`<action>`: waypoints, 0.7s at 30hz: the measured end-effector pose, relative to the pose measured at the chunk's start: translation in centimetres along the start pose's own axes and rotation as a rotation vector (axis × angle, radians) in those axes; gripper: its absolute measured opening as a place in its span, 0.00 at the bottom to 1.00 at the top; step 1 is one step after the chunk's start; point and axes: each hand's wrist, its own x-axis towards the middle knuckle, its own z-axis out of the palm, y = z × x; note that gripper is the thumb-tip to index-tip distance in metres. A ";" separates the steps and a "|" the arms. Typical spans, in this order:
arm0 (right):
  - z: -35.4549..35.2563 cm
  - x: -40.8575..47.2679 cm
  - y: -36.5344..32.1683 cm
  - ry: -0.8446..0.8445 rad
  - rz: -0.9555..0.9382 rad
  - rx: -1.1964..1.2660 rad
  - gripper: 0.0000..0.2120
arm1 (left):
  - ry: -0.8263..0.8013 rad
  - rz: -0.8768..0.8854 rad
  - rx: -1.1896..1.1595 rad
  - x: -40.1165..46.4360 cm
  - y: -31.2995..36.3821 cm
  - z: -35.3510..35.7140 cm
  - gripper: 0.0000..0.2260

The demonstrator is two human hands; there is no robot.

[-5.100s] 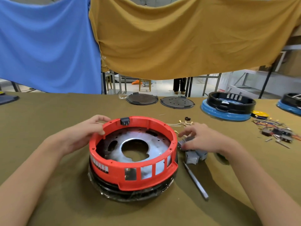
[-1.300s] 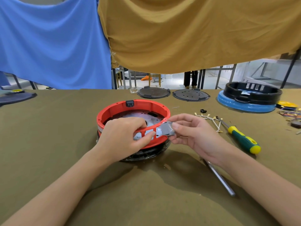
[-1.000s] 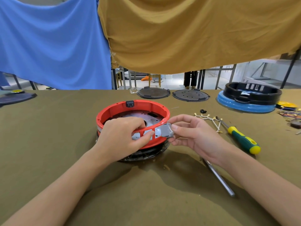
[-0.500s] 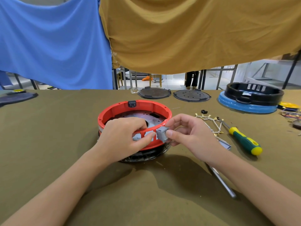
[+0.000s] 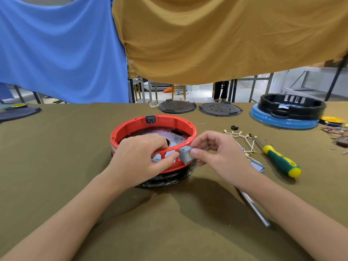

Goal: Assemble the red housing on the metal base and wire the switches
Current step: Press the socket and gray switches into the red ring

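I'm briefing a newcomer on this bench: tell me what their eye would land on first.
First the red housing, a bright ring at the table's centre with a metal base showing inside. At its near rim the left hand grips the wall while the right hand pinches a small grey switch against it. Behind hang a blue cloth and a mustard cloth.

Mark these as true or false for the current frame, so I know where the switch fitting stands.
1. The right hand pinches a grey switch at the red housing's near wall. True.
2. The left hand lies flat on the table. False: its grip is on the housing's near rim.
3. The screwdriver is in a hand. False: it lies on the table, right of the housing.
4. White wires lie right of the housing. True.
5. A lid covers the housing. False: it is open on top.
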 end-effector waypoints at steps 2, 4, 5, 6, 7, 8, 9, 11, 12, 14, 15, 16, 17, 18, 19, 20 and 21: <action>0.1 0.1 0.1 -0.005 -0.011 -0.018 0.04 | 0.003 0.007 0.006 0.0 0.1 0.0 0.17; 0.2 0.1 0.2 -0.012 -0.026 -0.037 0.04 | -0.001 0.009 0.008 0.1 0.2 0.0 0.16; 0.2 0.1 0.2 -0.007 -0.032 -0.038 0.05 | -0.005 0.008 0.005 0.1 0.2 0.0 0.16; 0.1 0.2 0.3 -0.001 -0.035 -0.038 0.05 | -0.007 0.007 0.002 0.1 0.2 0.0 0.16; 0.1 0.3 0.3 0.003 -0.038 -0.045 0.05 | -0.009 0.010 0.001 0.1 0.2 0.0 0.16; 0.1 0.3 0.4 0.003 -0.040 -0.057 0.05 | -0.011 0.015 0.002 0.2 0.3 -0.1 0.15; 0.1 0.4 0.4 0.002 -0.046 -0.071 0.05 | -0.014 0.019 0.006 0.2 0.3 -0.1 0.15; -0.1 0.4 0.5 0.000 -0.071 -0.107 0.06 | -0.020 0.016 0.022 0.2 0.4 -0.2 0.16; -0.1 0.5 0.6 0.000 -0.088 -0.129 0.06 | -0.023 0.008 0.034 0.1 0.5 -0.3 0.17; -0.3 0.6 0.7 -0.001 -0.118 -0.161 0.07 | -0.037 -0.016 0.049 0.1 0.8 -0.2 0.19; -0.4 0.7 0.8 -0.004 -0.130 -0.173 0.06 | -0.041 -0.028 0.049 0.2 1.0 -0.1 0.19; -0.6 0.9 0.9 -0.009 -0.140 -0.185 0.06 | -0.044 -0.043 0.047 0.1 1.3 0.1 0.19; -0.7 1.0 1.0 -0.015 -0.150 -0.202 0.06 | -0.048 -0.062 0.045 0.2 1.5 0.2 0.19; -0.9 1.2 1.0 -0.019 -0.158 -0.229 0.06 | -0.052 -0.081 0.043 0.2 1.7 0.2 0.19; -1.1 1.3 1.1 -0.028 -0.164 -0.264 0.07 | -0.056 -0.095 0.039 0.2 1.8 0.3 0.19; -1.3 1.4 1.2 -0.044 -0.167 -0.298 0.09 | -0.060 -0.104 0.034 0.2 1.8 0.3 0.19; -1.4 1.5 1.3 -0.069 -0.167 -0.325 0.11 | -0.066 -0.110 0.033 0.2 1.8 0.3 0.19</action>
